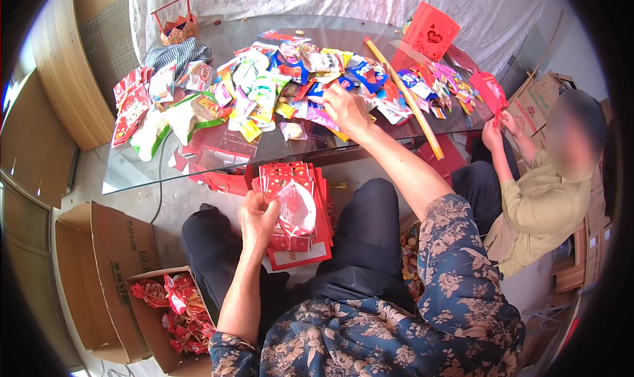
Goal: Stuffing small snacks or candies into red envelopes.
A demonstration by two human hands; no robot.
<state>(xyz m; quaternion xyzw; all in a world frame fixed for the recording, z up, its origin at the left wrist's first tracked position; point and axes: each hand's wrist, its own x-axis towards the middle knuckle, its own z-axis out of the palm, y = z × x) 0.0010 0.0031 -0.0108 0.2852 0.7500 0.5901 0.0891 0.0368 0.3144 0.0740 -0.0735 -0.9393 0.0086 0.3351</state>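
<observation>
My left hand (258,216) pinches the rim of a red paper gift bag (297,209), whose mouth gapes to show a pale inside. Beneath that bag, a stack of flat red gift bags (319,194) lies between my knees. Over the glass table, my right hand (344,110) reaches into a heap of wrapped snacks (262,87), fingers bent downward. What those fingertips touch is hidden. Close by them lie a purple packet (319,115) and several blue packets (371,75). A small clear-wrapped snack (293,131) rests near the table's front edge.
A yellow stick (406,99) crosses the glass table (143,174). At the right a co-worker (540,203) holds a red bag (489,92). A red box (432,30) and small basket (178,29) stand at the back. Lower left, a cardboard box (143,322) contains tied red bags (185,307).
</observation>
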